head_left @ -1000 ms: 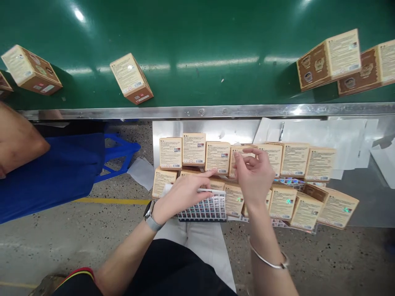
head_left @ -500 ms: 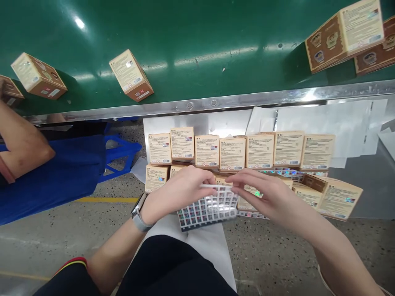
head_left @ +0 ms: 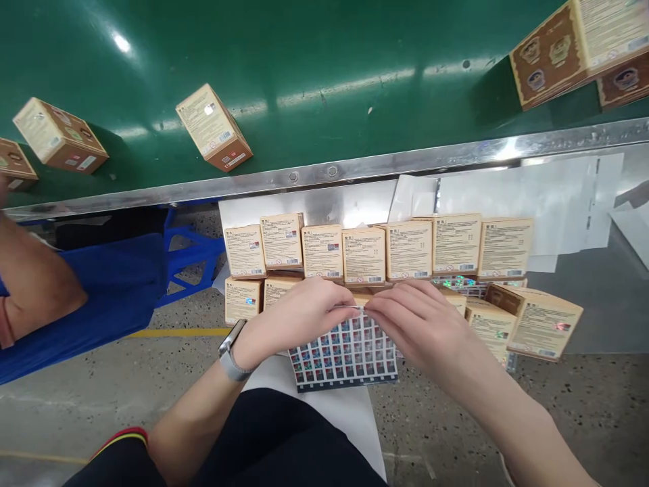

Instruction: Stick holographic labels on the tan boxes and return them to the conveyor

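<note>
A sheet of small shiny stickers [head_left: 345, 355] hangs in front of my lap, printed in a grid with a dark strip along its lower edge. My left hand [head_left: 307, 308], with a watch on the wrist, pinches its top edge between thumb and fingers. Close beside it, my right hand [head_left: 420, 318] has its fingers pressed together at the same edge; whether a loose sticker is between the fingertips is hidden. Just beyond both hands stand small cream boxes [head_left: 364, 253] in two rows, several of them bearing a shiny sticker. My hands cover part of the nearer row.
Beyond a metal rail [head_left: 274, 181] runs a green conveyor surface [head_left: 324, 67] carrying more boxes [head_left: 213, 128]. White paper sheets [head_left: 547, 203] lie right of the rows. At the left are a co-worker's arm [head_left: 38, 277] and a blue chair [head_left: 193, 253].
My right hand's fingers have come together at the sheet's top edge, nearer my left hand. The sheet hangs flatter towards me. The view has shifted slightly.
</note>
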A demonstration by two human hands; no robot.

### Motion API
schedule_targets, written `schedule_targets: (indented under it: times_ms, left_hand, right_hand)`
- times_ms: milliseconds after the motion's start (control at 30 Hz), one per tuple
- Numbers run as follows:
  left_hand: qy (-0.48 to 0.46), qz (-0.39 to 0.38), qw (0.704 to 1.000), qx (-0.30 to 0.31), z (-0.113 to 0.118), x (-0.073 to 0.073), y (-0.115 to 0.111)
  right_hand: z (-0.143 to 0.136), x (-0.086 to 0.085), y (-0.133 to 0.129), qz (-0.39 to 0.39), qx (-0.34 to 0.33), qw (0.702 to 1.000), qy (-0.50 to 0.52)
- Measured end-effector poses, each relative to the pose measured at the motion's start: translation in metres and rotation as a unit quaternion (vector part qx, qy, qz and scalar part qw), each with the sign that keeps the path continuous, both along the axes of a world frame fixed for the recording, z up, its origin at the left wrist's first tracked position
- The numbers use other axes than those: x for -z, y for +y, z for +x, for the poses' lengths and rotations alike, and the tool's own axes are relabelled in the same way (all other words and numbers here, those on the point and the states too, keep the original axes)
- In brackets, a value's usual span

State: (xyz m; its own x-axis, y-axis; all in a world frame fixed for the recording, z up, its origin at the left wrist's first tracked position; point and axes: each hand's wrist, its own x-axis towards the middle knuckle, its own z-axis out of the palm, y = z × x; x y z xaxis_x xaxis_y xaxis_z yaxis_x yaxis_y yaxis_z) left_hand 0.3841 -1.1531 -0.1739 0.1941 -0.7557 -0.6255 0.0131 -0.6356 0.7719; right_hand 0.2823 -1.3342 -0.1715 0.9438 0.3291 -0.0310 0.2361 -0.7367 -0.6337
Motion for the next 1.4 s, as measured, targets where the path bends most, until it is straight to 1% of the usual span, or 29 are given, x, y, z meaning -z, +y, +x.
schedule_targets:
  times_ms: [67, 167, 267, 333, 467, 567, 667, 767, 833, 867, 933, 967, 1000, 1033, 1067, 1100, 1133, 1167, 1200, 1233, 1300, 1400]
  left_hand:
    - [-0.01, 0.003, 1.0, 0.007, 0.0, 0.001, -0.001]
    - [-0.026, -0.001, 1.0, 0.017, -0.001, 0.0, -0.002]
    - [-0.033, -0.01, 0.999, 0.019, -0.001, 0.001, 0.0]
    - [-0.03, -0.014, 0.999, 0.015, 0.0, 0.002, 0.002]
    - [-0.009, -0.037, 0.999, 0.011, 0.004, 0.004, 0.006]
    - [0.002, -0.043, 0.999, 0.003, 0.006, 0.004, 0.007]
    - [0.018, -0.037, 0.999, -0.01, 0.008, 0.003, 0.006]
    - [0.037, -0.021, 0.999, -0.028, 0.008, 0.004, 0.006]
    - [0.045, -0.006, 0.998, -0.044, 0.008, 0.006, 0.008]
    - [0.042, 0.003, 0.998, -0.049, 0.008, 0.007, 0.01]
    - [0.02, 0.021, 0.998, -0.048, 0.008, 0.008, 0.014]
    - [0.002, 0.021, 0.999, -0.042, 0.007, 0.008, 0.017]
    - [-0.015, 0.012, 0.999, -0.033, 0.005, 0.009, 0.018]
    - [-0.028, -0.007, 0.999, -0.022, 0.003, 0.009, 0.02]
    - [-0.038, -0.032, 0.999, -0.009, 0.0, 0.01, 0.02]
    - [-0.045, -0.057, 0.997, 0.003, -0.003, 0.01, 0.02]
    - [-0.047, -0.076, 0.996, 0.016, -0.007, 0.011, 0.019]
    - [-0.047, -0.085, 0.995, 0.027, -0.01, 0.012, 0.018]
    - [-0.049, -0.086, 0.995, 0.035, -0.014, 0.013, 0.016]
    - [-0.051, -0.081, 0.995, 0.04, -0.017, 0.015, 0.014]
    - [-0.059, -0.061, 0.995, 0.045, -0.022, 0.018, 0.012]
    - [-0.068, -0.04, 0.996, 0.043, -0.025, 0.023, 0.011]
  right_hand:
    - [0.0, 0.001, 0.0, 0.001, 0.016, 1.0, 0.009]
    - [0.001, 0.003, -0.002, 0.028, 0.04, 0.997, 0.062]
    - [0.003, 0.005, -0.004, 0.058, 0.036, 0.991, 0.111]
    - [0.004, 0.006, -0.003, 0.054, 0.033, 0.992, 0.112]
    - [0.004, 0.005, 0.0, 0.024, 0.021, 0.997, 0.072]
    - [0.003, 0.003, 0.002, 0.004, 0.01, 1.0, 0.007]
    - [0.001, 0.001, 0.004, -0.034, -0.017, 0.997, -0.062]
    - [-0.001, 0.0, 0.005, -0.058, -0.027, 0.994, -0.083]
    - [-0.001, 0.001, 0.005, -0.044, -0.003, 0.996, -0.083]
    - [-0.001, 0.001, 0.004, -0.023, 0.021, 0.997, -0.074]
    - [0.001, 0.003, 0.001, 0.045, 0.099, 0.994, -0.024]
    - [0.003, 0.005, -0.002, 0.081, 0.16, 0.984, 0.02]
    - [0.005, 0.007, -0.004, 0.113, 0.233, 0.963, 0.076]
    - [0.007, 0.011, -0.006, 0.141, 0.313, 0.93, 0.134]
    - [0.009, 0.015, -0.007, 0.168, 0.389, 0.886, 0.187]
    - [0.012, 0.02, -0.007, 0.197, 0.452, 0.839, 0.231]
    - [0.014, 0.025, -0.006, 0.228, 0.497, 0.796, 0.26]
    - [0.015, 0.03, -0.004, 0.261, 0.527, 0.761, 0.276]
    - [0.017, 0.035, 0.0, 0.289, 0.546, 0.735, 0.28]
    - [0.017, 0.039, 0.003, 0.31, 0.561, 0.716, 0.276]
    - [0.017, 0.045, 0.011, 0.327, 0.588, 0.692, 0.26]
    - [0.014, 0.052, 0.02, 0.334, 0.609, 0.678, 0.24]
